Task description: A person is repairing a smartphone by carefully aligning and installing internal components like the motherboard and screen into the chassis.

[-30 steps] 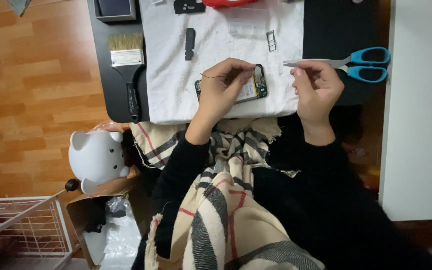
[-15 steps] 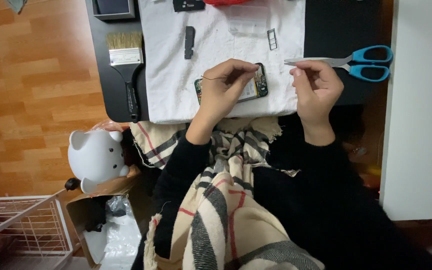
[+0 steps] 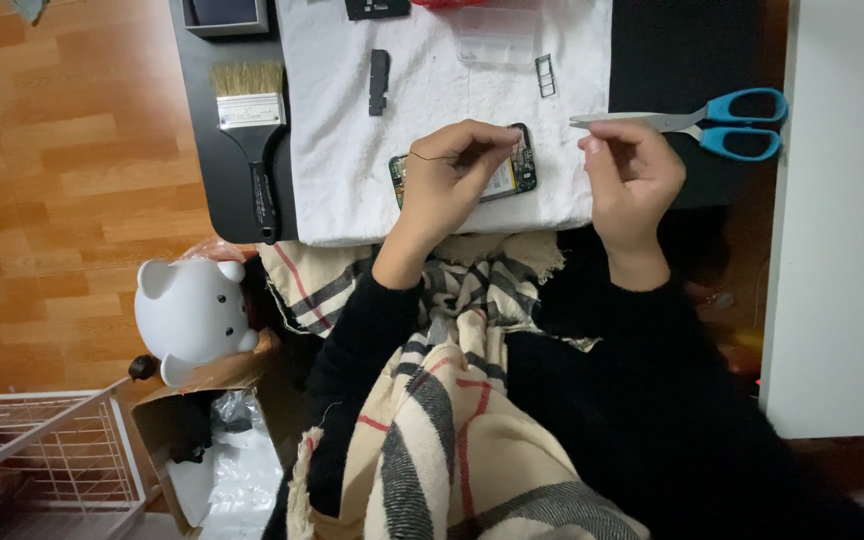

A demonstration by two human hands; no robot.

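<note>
Little has shifted since the earlier frames: both hands stay where they were, with only a slight change in how the left fingers curl. Nearest the camera lies a plaid scarf (image 3: pixel 452 400) over dark sleeves, and to the left sit a white bear-shaped figure (image 3: pixel 192 315) and a wire basket (image 3: pixel 42 450) on the wooden floor. Beyond the scarf, the left hand (image 3: pixel 452 180) rests on an opened phone (image 3: pixel 507 175) lying flat on a white towel (image 3: pixel 352 150) at the near edge of the bench (image 3: pixel 652 60); its fingers (image 3: pixel 487 140) are bent over the exposed board, tips drawn together as if pinching something small, with a thin dark wire or thread looping across its back, though what they grip is too small to tell. The phone lies directly under those fingers, partly hidden by the palm. The right hand (image 3: pixel 632 175) hovers just beside the phone, off the towel's right edge, fingers closed in a pinch on a slender metal tool, seemingly tweezers (image 3: pixel 612 120), pointing left. Working this well seems to call for steadying the phone with the left hand and bringing the tool tip in low and slowly. Farther off lie blue-handled scissors (image 3: pixel 732 120), a paintbrush (image 3: pixel 252 140), a small black strip (image 3: pixel 380 82) and a tiny tray frame (image 3: pixel 545 75).
</note>
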